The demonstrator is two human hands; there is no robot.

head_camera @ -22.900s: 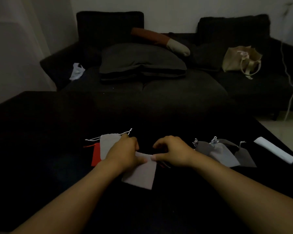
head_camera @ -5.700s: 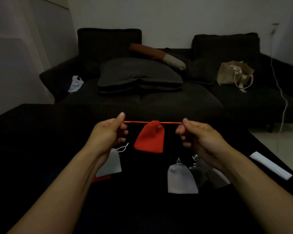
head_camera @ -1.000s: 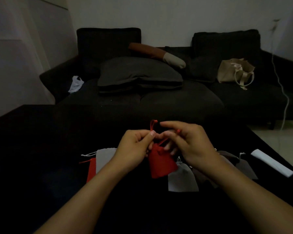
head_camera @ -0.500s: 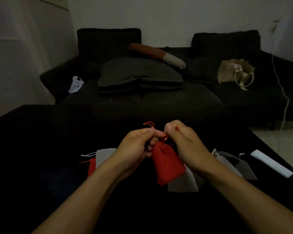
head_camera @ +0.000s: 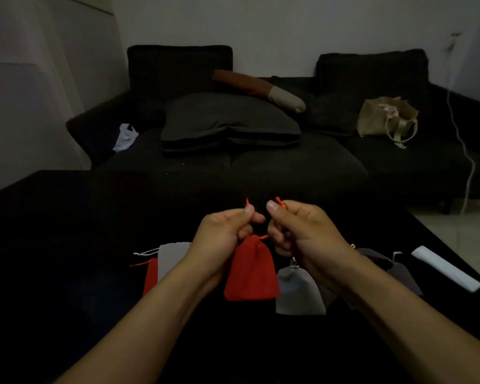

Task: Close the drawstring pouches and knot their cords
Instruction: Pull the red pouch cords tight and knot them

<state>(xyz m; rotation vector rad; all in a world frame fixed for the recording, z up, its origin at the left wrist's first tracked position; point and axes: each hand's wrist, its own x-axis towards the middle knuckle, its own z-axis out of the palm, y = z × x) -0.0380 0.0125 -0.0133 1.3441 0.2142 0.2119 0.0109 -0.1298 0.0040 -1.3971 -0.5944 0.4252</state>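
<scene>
A red drawstring pouch (head_camera: 251, 270) hangs between my hands above the black table (head_camera: 67, 245), its neck gathered tight. My left hand (head_camera: 222, 231) pinches one red cord end (head_camera: 247, 202) in a fist. My right hand (head_camera: 297, 228) pinches the other cord end (head_camera: 280, 202). A short stretch of cord runs from the pouch neck to my right fingers. On the table lie a light grey pouch (head_camera: 298, 291) with a tied top, darker grey pouches (head_camera: 399, 270) at the right, a pale grey pouch (head_camera: 172, 257) and a second red pouch (head_camera: 151, 277) at the left.
A white flat strip (head_camera: 446, 268) lies near the table's right edge. Beyond the table stands a dark sofa (head_camera: 261, 162) with cushions, a beige tote bag (head_camera: 385, 120) and a white plastic bag (head_camera: 125, 137). A white cable (head_camera: 466, 151) hangs at the right.
My hands have moved slightly apart, each with a cord end sticking up from its fist. The red pouch now hangs straight down between them instead of tilted to the right.
</scene>
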